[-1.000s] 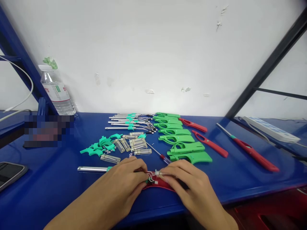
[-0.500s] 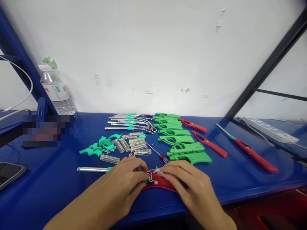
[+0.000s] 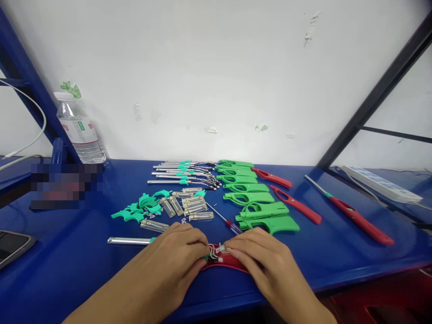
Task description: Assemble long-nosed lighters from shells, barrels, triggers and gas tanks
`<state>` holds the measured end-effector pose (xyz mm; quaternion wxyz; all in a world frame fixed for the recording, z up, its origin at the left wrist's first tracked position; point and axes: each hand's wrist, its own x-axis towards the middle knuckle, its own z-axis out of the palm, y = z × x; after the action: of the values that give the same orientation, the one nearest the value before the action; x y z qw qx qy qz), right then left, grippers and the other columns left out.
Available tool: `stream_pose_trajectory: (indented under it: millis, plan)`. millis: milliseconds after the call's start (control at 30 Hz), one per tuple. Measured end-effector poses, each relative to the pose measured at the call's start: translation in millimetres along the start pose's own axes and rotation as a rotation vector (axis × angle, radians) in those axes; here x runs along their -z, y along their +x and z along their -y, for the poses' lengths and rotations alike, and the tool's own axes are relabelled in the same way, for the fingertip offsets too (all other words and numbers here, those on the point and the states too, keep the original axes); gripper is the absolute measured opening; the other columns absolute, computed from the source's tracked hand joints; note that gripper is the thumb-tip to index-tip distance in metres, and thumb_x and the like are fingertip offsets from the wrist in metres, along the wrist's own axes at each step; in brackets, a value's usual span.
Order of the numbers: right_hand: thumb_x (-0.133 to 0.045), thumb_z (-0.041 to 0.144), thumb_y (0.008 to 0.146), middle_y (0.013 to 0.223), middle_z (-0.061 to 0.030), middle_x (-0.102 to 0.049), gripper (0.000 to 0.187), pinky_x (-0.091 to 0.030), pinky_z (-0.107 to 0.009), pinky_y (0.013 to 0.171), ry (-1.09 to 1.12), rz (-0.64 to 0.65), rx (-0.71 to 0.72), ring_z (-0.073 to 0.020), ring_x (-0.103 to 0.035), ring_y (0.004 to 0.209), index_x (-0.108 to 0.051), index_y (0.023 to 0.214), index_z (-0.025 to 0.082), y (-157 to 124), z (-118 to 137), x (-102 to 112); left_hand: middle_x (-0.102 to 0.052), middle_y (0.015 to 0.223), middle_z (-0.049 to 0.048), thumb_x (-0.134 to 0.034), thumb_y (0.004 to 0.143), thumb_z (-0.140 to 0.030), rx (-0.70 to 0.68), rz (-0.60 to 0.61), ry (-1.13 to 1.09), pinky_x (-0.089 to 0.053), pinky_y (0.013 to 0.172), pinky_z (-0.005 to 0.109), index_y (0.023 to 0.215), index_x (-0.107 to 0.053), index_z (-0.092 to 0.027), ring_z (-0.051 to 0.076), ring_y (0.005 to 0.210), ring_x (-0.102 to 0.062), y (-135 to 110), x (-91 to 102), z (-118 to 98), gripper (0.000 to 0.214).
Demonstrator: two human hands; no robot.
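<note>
A red lighter shell (image 3: 225,262) lies on the blue bench (image 3: 84,256) near its front edge, with a metal tube (image 3: 128,241) sticking out to the left. My left hand (image 3: 178,252) rests on the shell's left end, fingers curled and pressed down on it. My right hand (image 3: 259,254) covers the right end and pinches a small clear part with thin wires (image 3: 218,248) against the shell. The two hands' fingertips nearly meet over the wires.
Behind my hands lie green lighter shells (image 3: 256,209), red shells (image 3: 297,204), an assembled red lighter (image 3: 354,217), metal tubes (image 3: 178,173), clear gas tanks (image 3: 192,204), green triggers (image 3: 141,207) and a small screwdriver (image 3: 224,219). A water bottle (image 3: 79,130) stands back left, a phone (image 3: 13,245) far left, a power strip (image 3: 378,182) right.
My right fingertips have moved a little left along the shell, bringing the clear part closer to my left hand. The view has shifted down slightly.
</note>
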<state>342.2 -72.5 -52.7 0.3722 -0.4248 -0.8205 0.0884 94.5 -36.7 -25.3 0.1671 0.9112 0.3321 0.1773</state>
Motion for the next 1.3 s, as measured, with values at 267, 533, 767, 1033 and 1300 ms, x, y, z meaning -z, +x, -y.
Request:
stream_pose_trajectory:
  millis: [267,533,767,1033,1300]
  plan:
    - [-0.07,0.015,0.102,0.106,0.0016,-0.081,0.02,-0.059,-0.032,0.083,0.062,0.004,-0.039,-0.019,-0.072,0.091,-0.081,0.113,0.029,0.7,0.8,-0.7,-0.073,0.113,0.0022,-0.051,0.102,-0.006,-0.034,-0.033,0.043,-0.049,0.091,0.04,0.107,-0.074,-0.027,0.023,0.096,-0.068,-2.6,-4.0,3.9,0.031]
    - [-0.063,0.018,0.106,0.11,-0.0014,-0.08,0.026,-0.06,-0.033,0.084,0.041,0.032,-0.046,-0.0202,-0.072,0.093,-0.08,0.122,0.03,-2.5,-2.0,-1.9,-0.069,0.114,0.0046,-0.049,0.103,-0.008,-0.006,-0.022,0.017,-0.051,0.092,0.041,0.116,-0.07,-0.027,0.025,0.1,-0.065,-2.0,-6.4,3.6,0.032]
    - [-0.059,0.02,0.108,0.11,-0.0008,-0.077,0.029,-0.06,-0.033,0.085,0.018,0.068,-0.06,-0.0203,-0.071,0.094,-0.079,0.125,0.033,-1.5,-1.1,-1.0,-0.069,0.115,0.003,-0.048,0.103,-0.007,0.01,0.009,0.016,-0.047,0.103,0.046,0.122,-0.07,-0.031,0.024,0.102,-0.068,-1.5,-3.0,1.8,0.037]
    - [-0.059,0.02,0.108,0.11,-0.0017,-0.078,0.027,-0.06,-0.032,0.086,0.028,0.068,-0.069,-0.0202,-0.072,0.095,-0.08,0.121,0.031,-1.1,-0.5,-0.3,-0.07,0.109,0.0034,-0.046,0.102,-0.007,-0.032,-0.017,0.044,-0.048,0.097,0.039,0.11,-0.075,-0.028,0.021,0.093,-0.067,-1.2,-3.1,2.3,0.037]
    - [-0.06,0.02,0.108,0.109,-0.001,-0.078,0.026,-0.06,-0.033,0.086,0.03,0.061,-0.065,-0.02,-0.073,0.096,-0.08,0.12,0.031,-1.5,0.9,-2.0,-0.067,0.109,0.003,-0.045,0.104,-0.007,-0.027,0.03,0.035,-0.046,0.086,0.036,0.112,-0.074,-0.03,0.022,0.094,-0.063,0.7,2.0,-1.2,0.038]
